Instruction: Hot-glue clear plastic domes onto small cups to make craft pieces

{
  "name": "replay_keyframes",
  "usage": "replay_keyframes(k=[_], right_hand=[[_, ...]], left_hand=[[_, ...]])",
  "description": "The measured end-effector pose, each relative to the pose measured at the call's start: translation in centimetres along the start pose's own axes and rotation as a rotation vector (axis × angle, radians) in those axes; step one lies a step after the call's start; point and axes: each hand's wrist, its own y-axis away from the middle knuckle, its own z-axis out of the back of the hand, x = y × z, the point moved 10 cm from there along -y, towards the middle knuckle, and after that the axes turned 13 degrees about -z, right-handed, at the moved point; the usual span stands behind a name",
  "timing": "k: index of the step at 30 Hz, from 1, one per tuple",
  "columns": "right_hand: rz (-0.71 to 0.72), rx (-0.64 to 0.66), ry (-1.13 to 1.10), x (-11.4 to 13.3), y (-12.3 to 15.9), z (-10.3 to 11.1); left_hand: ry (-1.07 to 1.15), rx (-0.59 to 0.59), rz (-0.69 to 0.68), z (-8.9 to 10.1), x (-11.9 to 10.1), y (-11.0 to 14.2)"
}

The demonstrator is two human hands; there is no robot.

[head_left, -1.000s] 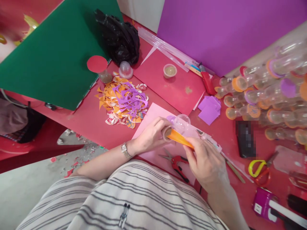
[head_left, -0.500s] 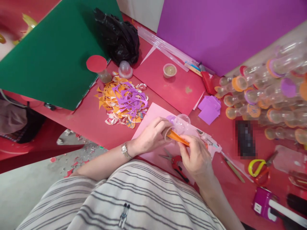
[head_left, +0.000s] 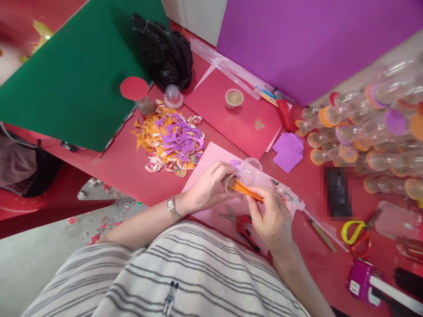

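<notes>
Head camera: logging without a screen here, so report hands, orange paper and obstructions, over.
Left hand holding clear plastic cup. Right hand pinching orange paper, narrow end at cup's mouth. Red-handled pruning shears close by, not between hands.

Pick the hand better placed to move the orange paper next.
Most likely the right hand: it pinches one end of the orange paper, while the left hand holds the clear cup around the paper's other end.

Orange strip (head_left: 247, 190), white shirt (head_left: 194, 273) with dark stripes, pink sheet (head_left: 212, 155), green board (head_left: 82, 75), purple squares (head_left: 287, 154), black bag (head_left: 167, 57)
</notes>
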Motion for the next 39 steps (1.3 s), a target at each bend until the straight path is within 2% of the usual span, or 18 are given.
replay_keyframes(k=[4,12,18,32,39], right_hand=[[-0.016,-0.023,-0.03,-0.4,0.1,0.1],[-0.162,-0.031,-0.151,-2.3,0.5,-0.3],[-0.244,-0.061,-0.267,-3.5,0.9,-0.6],[-0.271,-0.079,-0.316,-4.0,1.2,-0.6],[-0.33,-0.086,-0.376,-5.3,1.7,-0.9]], left_hand=[[0.001,-0.019,-0.008,0.1,0.0,0.0],[-0.015,0.0,0.021,0.1,0.0,-0.1],[-0.005,-0.029,-0.001,0.5,-0.3,-0.4],[0.058,-0.074,0.089,0.7,0.6,-0.3],[0.067,-0.085,0.1,0.7,0.8,-0.4]])
